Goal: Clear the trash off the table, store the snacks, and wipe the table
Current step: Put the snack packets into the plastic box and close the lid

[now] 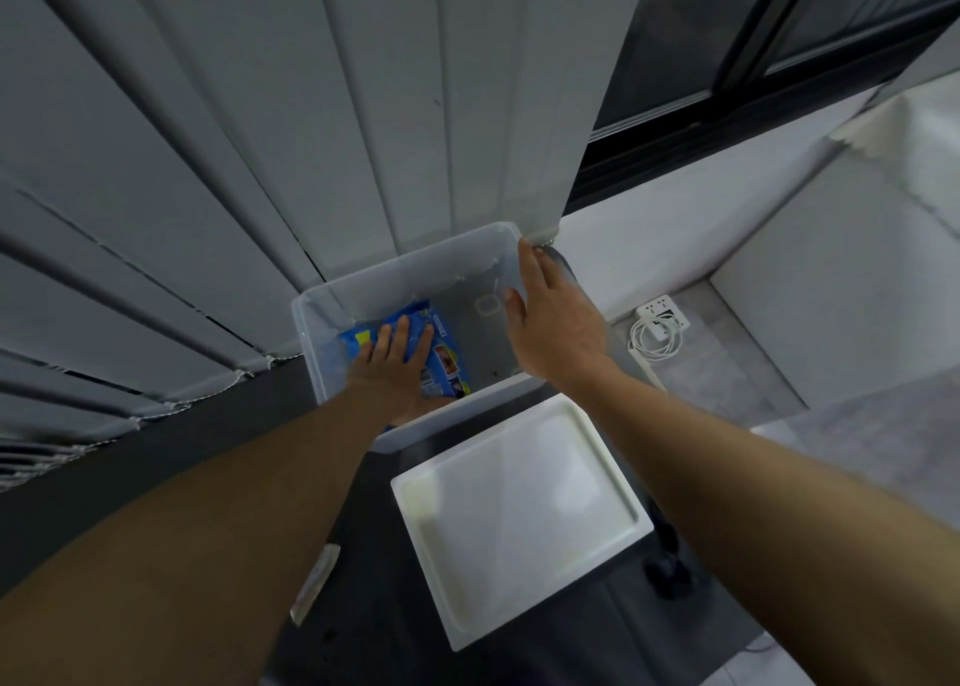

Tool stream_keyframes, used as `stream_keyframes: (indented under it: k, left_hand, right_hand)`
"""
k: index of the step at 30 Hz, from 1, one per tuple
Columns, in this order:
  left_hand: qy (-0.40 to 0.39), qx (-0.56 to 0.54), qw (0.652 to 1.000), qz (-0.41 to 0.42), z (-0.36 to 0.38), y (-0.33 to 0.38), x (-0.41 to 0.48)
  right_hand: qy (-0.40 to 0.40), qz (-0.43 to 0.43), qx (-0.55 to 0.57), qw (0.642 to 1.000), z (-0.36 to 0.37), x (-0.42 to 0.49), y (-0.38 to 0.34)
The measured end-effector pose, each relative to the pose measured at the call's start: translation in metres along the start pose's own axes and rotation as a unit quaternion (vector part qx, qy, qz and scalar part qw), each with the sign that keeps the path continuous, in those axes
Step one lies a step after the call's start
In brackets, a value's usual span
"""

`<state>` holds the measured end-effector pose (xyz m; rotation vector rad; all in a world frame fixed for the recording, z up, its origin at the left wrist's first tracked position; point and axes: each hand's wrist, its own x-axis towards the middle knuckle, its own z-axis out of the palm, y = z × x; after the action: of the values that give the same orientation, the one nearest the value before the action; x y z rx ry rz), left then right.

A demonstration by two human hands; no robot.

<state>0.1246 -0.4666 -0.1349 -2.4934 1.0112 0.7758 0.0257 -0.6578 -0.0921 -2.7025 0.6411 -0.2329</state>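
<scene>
**Snack packet half-stowed: mind the pressure**

The blue snack packet lies at the left of the clear storage bin, pressed under the left hand's straight, flat fingers. The right hand lies along the bin's right wall, thumb inside; whether it truly grips, I cannot tell. Pressing hard could crush the snacks or shove the bin away.

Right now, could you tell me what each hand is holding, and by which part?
The left hand lies flat on the blue snack packet inside the clear bin; the right hand holds the bin's right rim, thumb inside.
</scene>
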Motion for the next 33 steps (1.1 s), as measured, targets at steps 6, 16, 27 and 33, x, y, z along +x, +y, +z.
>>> stream_keyframes:
  k: [6, 16, 27, 33]
  left_hand:
    - [-0.025, 0.020, 0.999, 0.001, -0.011, -0.006, -0.007]
    - [0.072, 0.019, 0.997, 0.010, -0.048, -0.024, -0.048]
    - [0.209, -0.101, 0.968, -0.094, -0.030, -0.067, -0.146]
    - [0.225, -0.162, 0.948, -0.155, 0.010, -0.093, -0.198]
  right_hand:
    - [-0.010, 0.003, -0.001, 1.000, -0.001, 0.000, -0.001]
    - [-0.074, 0.002, -0.036, 0.997, -0.013, -0.003, -0.004]
    - [-0.049, -0.094, -0.074, 0.992, -0.019, -0.042, -0.071]
    - [-0.073, -0.167, -0.044, 0.982, -0.009, -0.067, -0.123]
